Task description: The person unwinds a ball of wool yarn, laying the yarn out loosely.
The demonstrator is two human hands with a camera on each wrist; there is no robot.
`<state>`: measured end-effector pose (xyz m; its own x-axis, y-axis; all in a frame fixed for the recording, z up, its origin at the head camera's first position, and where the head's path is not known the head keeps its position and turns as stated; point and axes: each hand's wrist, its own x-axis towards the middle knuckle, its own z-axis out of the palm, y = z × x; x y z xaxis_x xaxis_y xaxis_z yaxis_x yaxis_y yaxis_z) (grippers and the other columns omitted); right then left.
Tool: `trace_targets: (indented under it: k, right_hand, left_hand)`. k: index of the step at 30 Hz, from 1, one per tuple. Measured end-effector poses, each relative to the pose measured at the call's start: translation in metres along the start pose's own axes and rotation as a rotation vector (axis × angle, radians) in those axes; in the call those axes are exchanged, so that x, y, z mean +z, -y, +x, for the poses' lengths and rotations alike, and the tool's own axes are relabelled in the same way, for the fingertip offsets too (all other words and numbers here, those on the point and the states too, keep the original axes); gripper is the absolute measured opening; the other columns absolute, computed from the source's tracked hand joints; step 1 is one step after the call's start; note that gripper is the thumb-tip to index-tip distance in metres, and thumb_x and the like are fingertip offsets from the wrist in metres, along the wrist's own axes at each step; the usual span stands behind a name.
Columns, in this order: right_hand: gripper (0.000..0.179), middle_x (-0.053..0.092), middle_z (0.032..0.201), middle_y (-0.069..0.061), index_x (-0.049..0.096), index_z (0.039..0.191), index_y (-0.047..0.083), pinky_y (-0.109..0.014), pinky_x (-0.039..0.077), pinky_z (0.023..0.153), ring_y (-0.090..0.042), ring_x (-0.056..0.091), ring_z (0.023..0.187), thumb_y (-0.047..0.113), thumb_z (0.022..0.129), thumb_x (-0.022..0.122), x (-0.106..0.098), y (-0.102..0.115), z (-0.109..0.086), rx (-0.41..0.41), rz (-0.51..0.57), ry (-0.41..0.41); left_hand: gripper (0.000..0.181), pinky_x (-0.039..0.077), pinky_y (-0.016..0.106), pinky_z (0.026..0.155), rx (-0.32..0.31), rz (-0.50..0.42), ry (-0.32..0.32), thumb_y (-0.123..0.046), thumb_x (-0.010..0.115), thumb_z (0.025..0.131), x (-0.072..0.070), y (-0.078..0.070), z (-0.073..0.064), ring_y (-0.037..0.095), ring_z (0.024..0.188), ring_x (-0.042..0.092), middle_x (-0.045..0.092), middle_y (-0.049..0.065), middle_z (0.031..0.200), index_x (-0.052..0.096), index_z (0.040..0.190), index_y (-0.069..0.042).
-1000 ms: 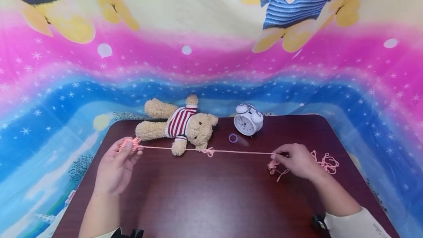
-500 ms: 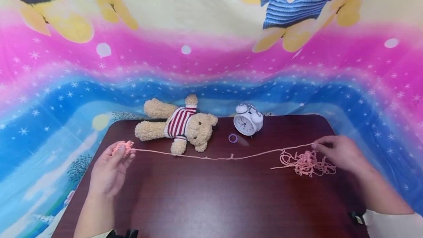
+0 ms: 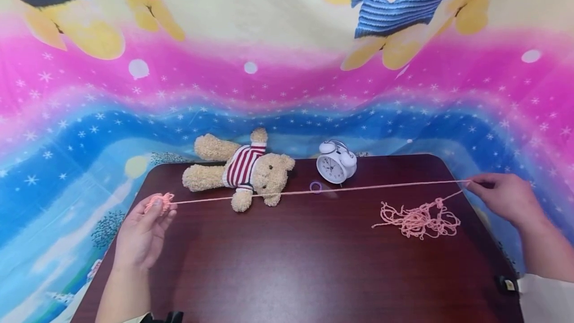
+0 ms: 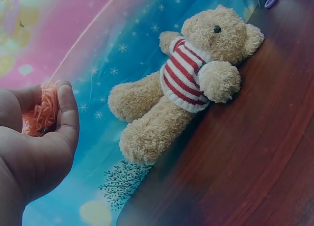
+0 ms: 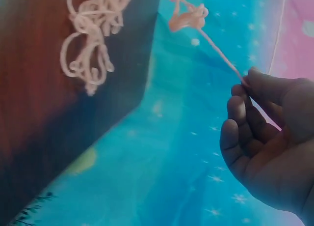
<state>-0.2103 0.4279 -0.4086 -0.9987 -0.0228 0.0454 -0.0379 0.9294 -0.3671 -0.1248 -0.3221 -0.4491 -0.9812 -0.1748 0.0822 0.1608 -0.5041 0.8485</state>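
Note:
My left hand (image 3: pixel 142 236) holds a small bundle of pink yarn (image 3: pixel 160 202) between thumb and fingers, above the table's left side. In the left wrist view the bundle (image 4: pixel 43 110) fills the space between thumb and fingers. A straight strand (image 3: pixel 367 188) runs from it across to the right. Beyond the table's right edge, my right hand (image 3: pixel 506 198) pinches that strand between thumb and fingertips. From the pinch, yarn slopes down through a small snarl (image 3: pixel 439 203) to a loose tangled heap (image 3: pixel 419 222) on the table. The right wrist view shows the snarl (image 5: pixel 189 17) hanging off the heap.
Behind the strand a teddy bear (image 3: pixel 244 168) in a striped shirt lies on its back on the dark table (image 3: pixel 291 258). A white alarm clock (image 3: pixel 335 162) stands at the back, with a purple ring (image 3: pixel 316 187) beside it. Printed cloth (image 3: pixel 287 83) surrounds the table.
My right hand has moved far right and slightly up, drawing out a longer strand. The loose knot in mid-strand has opened out and the strand is straight. My left hand has shifted slightly left.

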Motion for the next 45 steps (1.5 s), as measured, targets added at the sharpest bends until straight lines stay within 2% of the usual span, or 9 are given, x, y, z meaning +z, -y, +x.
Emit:
trace_targets:
  k: [5, 8, 12, 16, 22, 28, 31, 36, 45]
  right_hand:
    - [0.033, 0.07, 0.114, -0.031, 0.078, 0.112, 0.003, -0.062, 0.053, 0.079, -0.055, 0.064, 0.101, 0.032, 0.101, 0.068, 0.026, -0.001, -0.002, -0.091, 0.012, 0.061]
    - [0.026, 0.075, 0.101, -0.02, 0.079, 0.109, 0.004, -0.049, 0.054, 0.074, -0.035, 0.068, 0.084, 0.027, 0.099, 0.071, 0.043, 0.005, -0.002, -0.136, 0.021, 0.123]
    - [0.025, 0.074, 0.089, -0.004, 0.076, 0.112, 0.001, -0.034, 0.051, 0.065, -0.014, 0.061, 0.072, 0.019, 0.096, 0.073, 0.058, 0.012, -0.002, -0.154, 0.065, 0.218]
    - [0.031, 0.074, 0.091, -0.004, 0.074, 0.115, -0.003, -0.03, 0.051, 0.064, -0.013, 0.063, 0.075, 0.008, 0.087, 0.077, 0.061, 0.014, -0.002, -0.181, 0.086, 0.251]
    - [0.046, 0.073, 0.1, -0.011, 0.069, 0.124, -0.005, -0.033, 0.053, 0.069, -0.018, 0.064, 0.083, 0.005, 0.081, 0.081, 0.049, 0.024, -0.005, -0.211, 0.059, 0.256]
    - [0.044, 0.074, 0.111, -0.016, 0.067, 0.128, -0.002, -0.044, 0.057, 0.076, -0.024, 0.068, 0.089, 0.011, 0.088, 0.079, 0.046, 0.058, -0.012, -0.262, 0.045, 0.186]
    - [0.041, 0.074, 0.111, -0.014, 0.07, 0.127, 0.001, -0.044, 0.056, 0.077, -0.022, 0.067, 0.088, 0.014, 0.09, 0.08, 0.051, 0.079, -0.015, -0.277, 0.059, 0.129]
    - [0.036, 0.074, 0.105, -0.007, 0.072, 0.123, 0.005, -0.033, 0.051, 0.067, -0.014, 0.06, 0.079, 0.015, 0.09, 0.08, 0.063, 0.111, -0.016, -0.281, 0.123, 0.081]
    - [0.032, 0.072, 0.104, -0.003, 0.074, 0.121, 0.009, -0.033, 0.054, 0.07, -0.014, 0.063, 0.083, 0.019, 0.092, 0.08, 0.092, 0.166, -0.012, -0.287, 0.264, 0.079]
  left_hand:
    - [0.016, 0.059, 0.026, 0.091, -0.015, -0.018, 0.022, -0.001, 0.052, 0.107, 0.0, 0.005, 0.002, 0.015, 0.097, 0.072, 0.073, 0.008, 0.111, 0.065, 0.117, -0.002]
    - [0.016, 0.059, 0.026, 0.09, -0.017, -0.014, 0.028, -0.001, 0.052, 0.107, 0.002, 0.008, 0.002, 0.016, 0.096, 0.073, 0.074, 0.007, 0.11, 0.064, 0.117, -0.001]
    - [0.015, 0.059, 0.025, 0.09, -0.032, 0.028, 0.026, -0.003, 0.053, 0.107, 0.005, 0.011, 0.002, 0.015, 0.096, 0.073, 0.074, 0.006, 0.11, 0.063, 0.118, -0.003]
    - [0.014, 0.059, 0.025, 0.09, -0.051, 0.076, 0.021, -0.005, 0.054, 0.107, 0.009, 0.015, 0.002, 0.014, 0.097, 0.073, 0.073, 0.006, 0.113, 0.063, 0.118, -0.004]
    - [0.015, 0.059, 0.026, 0.09, -0.062, 0.14, 0.02, -0.008, 0.056, 0.107, 0.017, 0.021, 0.003, 0.013, 0.096, 0.072, 0.073, 0.005, 0.114, 0.063, 0.12, -0.004]
    - [0.02, 0.06, 0.026, 0.089, -0.078, 0.182, 0.026, -0.009, 0.057, 0.107, 0.032, 0.029, 0.004, 0.012, 0.094, 0.072, 0.072, 0.002, 0.11, 0.058, 0.125, 0.0]
    - [0.02, 0.06, 0.027, 0.089, -0.091, 0.197, 0.032, -0.01, 0.059, 0.106, 0.042, 0.036, 0.005, 0.012, 0.093, 0.072, 0.072, 0.003, 0.11, 0.057, 0.124, -0.001]
    - [0.018, 0.06, 0.026, 0.087, -0.11, 0.214, 0.059, -0.01, 0.06, 0.106, 0.061, 0.048, 0.008, 0.013, 0.092, 0.072, 0.07, 0.006, 0.109, 0.058, 0.123, -0.003]
    - [0.028, 0.06, 0.028, 0.087, -0.163, 0.229, 0.077, -0.003, 0.061, 0.104, 0.096, 0.068, 0.009, 0.017, 0.092, 0.071, 0.066, 0.007, 0.11, 0.052, 0.13, 0.003]
